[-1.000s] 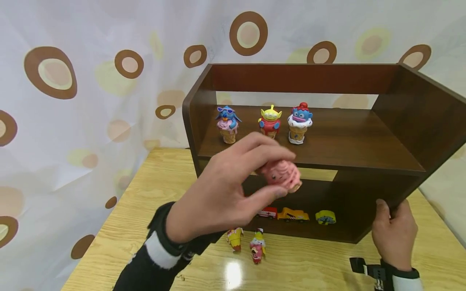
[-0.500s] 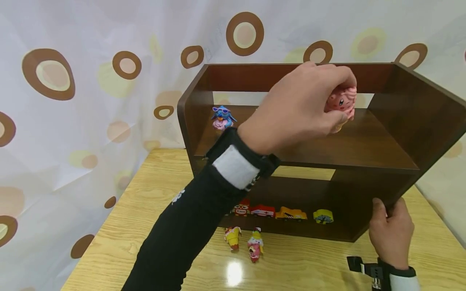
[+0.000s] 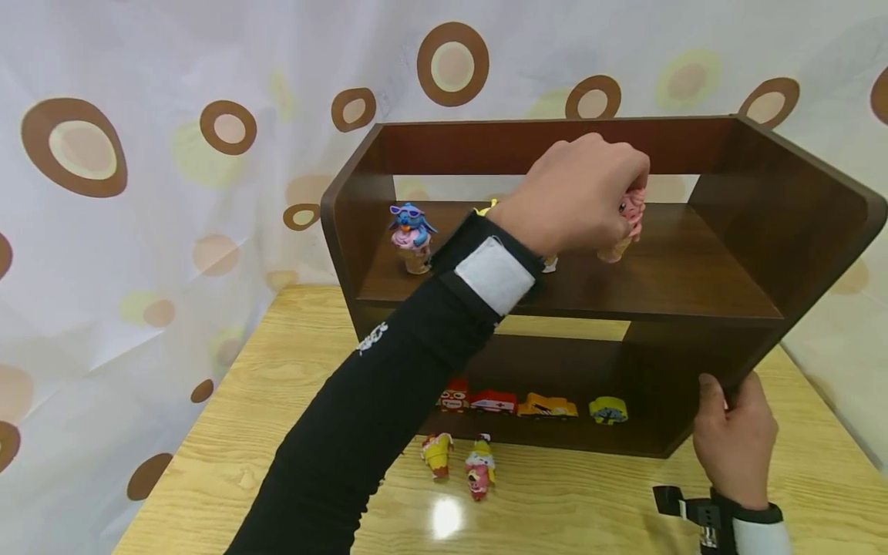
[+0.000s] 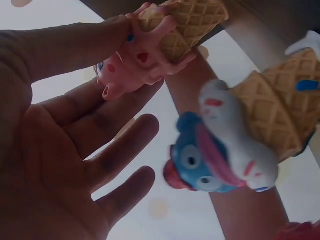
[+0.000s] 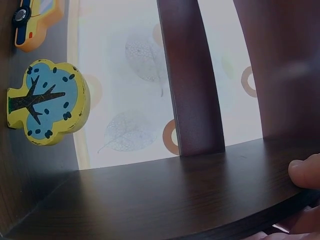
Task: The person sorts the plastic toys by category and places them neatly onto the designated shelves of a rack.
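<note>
My left hand (image 3: 579, 196) pinches a pink ice-cream-cone figurine (image 4: 135, 62) between thumb and fingers, low over the upper board of the dark wooden shelf (image 3: 680, 285). Whether its cone touches the board I cannot tell. Beside it stands a blue-faced cone figurine (image 4: 200, 155), mostly hidden by my hand in the head view. A blue figurine with sunglasses (image 3: 412, 235) stands at the left of that board; a yellow one (image 3: 488, 207) is largely covered by my wrist. My right hand (image 3: 735, 439) grips the lower edge of the shelf's right side panel.
On the lower level sit a red owl block (image 3: 454, 396), a red-and-white toy vehicle (image 3: 494, 401), a yellow toy truck (image 3: 547, 406) and a tree block (image 3: 608, 410). Two more figurines, one yellow (image 3: 437, 455) and one pink-and-white (image 3: 479, 468), lie on the wooden table (image 3: 555, 509) in front.
My left hand has carried the pink figurine from in front of the shelf up and over the upper board, then slightly left and down. My right hand keeps its grip on the side panel.
</note>
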Action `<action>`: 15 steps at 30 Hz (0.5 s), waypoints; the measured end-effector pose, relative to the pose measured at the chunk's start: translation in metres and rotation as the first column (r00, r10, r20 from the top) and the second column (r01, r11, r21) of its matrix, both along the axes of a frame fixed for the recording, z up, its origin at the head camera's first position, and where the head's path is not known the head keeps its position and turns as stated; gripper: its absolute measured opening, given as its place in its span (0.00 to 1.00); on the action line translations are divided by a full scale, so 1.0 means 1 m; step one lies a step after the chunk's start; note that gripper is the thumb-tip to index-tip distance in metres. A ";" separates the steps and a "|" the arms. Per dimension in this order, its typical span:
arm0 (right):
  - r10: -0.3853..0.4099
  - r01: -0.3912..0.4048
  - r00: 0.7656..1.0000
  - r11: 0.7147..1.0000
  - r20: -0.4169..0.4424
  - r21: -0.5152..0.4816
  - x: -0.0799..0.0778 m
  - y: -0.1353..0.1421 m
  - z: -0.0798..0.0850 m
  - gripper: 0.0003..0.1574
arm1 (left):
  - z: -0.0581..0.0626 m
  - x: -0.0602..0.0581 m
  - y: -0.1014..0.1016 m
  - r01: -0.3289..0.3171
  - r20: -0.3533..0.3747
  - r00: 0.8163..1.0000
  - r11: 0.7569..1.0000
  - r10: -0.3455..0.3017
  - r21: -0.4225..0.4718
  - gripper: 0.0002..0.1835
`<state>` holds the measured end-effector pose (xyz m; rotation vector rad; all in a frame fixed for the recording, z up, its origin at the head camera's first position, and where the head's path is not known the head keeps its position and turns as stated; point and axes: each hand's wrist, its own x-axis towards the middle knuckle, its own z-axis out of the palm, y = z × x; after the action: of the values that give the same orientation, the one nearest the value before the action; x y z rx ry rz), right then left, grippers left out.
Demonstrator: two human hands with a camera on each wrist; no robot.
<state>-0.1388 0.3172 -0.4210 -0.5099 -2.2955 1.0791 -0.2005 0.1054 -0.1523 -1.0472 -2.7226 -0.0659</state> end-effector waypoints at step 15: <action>-0.012 0.013 0.999 1.000 -0.042 0.020 0.006 -0.002 -0.003 0.24 | -0.014 -0.006 0.000 0.010 -0.018 1.000 1.000 -0.010 -0.029 0.02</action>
<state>-0.1332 0.3148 -0.4238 -0.4884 -2.2623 1.0494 -0.2062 0.1057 -0.1665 -1.0639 -2.7102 -0.0186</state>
